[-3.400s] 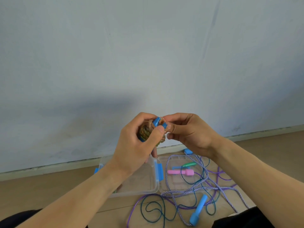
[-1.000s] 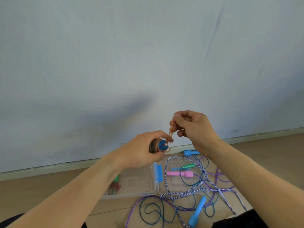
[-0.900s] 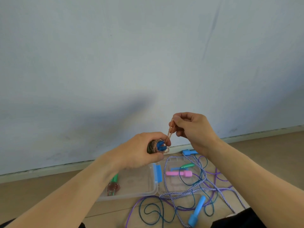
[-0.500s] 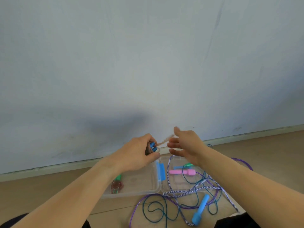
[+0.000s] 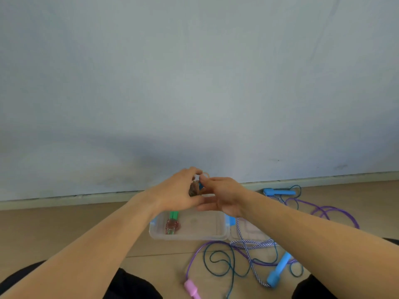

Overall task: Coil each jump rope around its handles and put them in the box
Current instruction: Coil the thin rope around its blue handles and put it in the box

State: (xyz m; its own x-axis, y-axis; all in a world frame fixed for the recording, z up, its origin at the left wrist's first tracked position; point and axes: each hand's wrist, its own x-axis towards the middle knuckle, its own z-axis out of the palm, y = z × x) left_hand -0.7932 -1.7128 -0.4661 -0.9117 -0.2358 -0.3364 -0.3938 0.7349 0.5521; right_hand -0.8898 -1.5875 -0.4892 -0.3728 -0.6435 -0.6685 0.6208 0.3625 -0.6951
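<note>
My left hand [image 5: 177, 192] grips a small coiled jump rope [image 5: 195, 189] with blue handles, held up in front of the wall. My right hand [image 5: 225, 196] meets it from the right, fingertips pinching the bundle where a thin loop of rope sticks up. Below the hands a clear plastic box [image 5: 187, 236] sits on the floor. Inside it, at the left end, lies a coiled reddish rope with green handles [image 5: 172, 224].
The box's lid [image 5: 248, 230] lies open to the right with a blue latch. Loose ropes tangle on the floor there: a striped rope [image 5: 251, 242], a teal rope [image 5: 220, 264], a purple rope with a pink handle [image 5: 191, 288], and blue handles [image 5: 278, 269]. My knees frame the bottom edge.
My right hand pulled the rope's end up and away, let it slacken, then came back against the bundle. Both hands sank lower, over the box.
</note>
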